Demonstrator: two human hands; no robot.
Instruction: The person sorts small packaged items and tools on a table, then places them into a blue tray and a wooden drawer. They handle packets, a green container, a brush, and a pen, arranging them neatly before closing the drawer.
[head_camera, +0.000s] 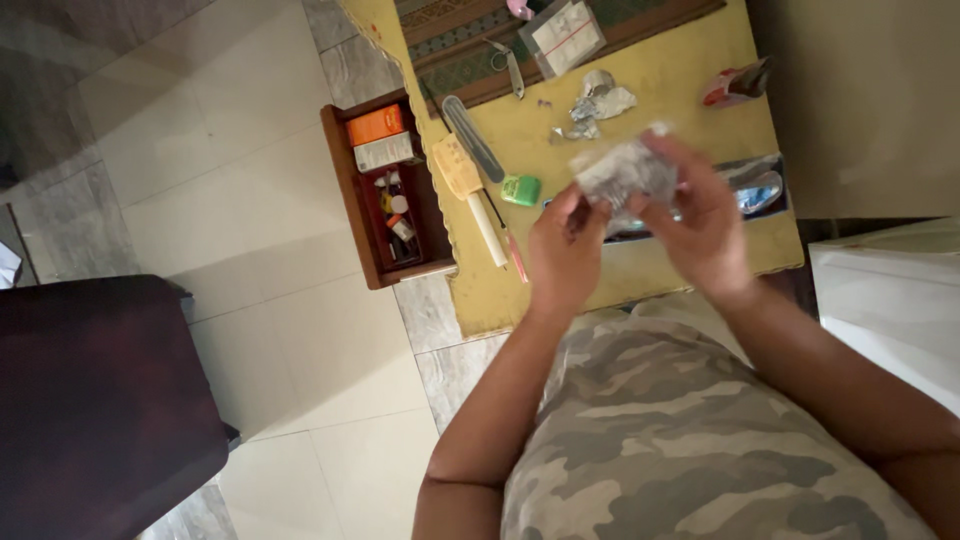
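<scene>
While both hands meet above the yellow table (640, 75), the left hand (565, 255) and the right hand (705, 225) pinch a crumpled clear plastic packet (622, 172) between their fingertips. It looks wrinkled, greyish and translucent, blurred, with its contents impossible to make out. Below it lie a small green block (521, 190), a cream-handled tool (470, 195) and scraps of foil (597, 105).

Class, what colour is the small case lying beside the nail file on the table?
Green; the case shows best in the head view.
</scene>
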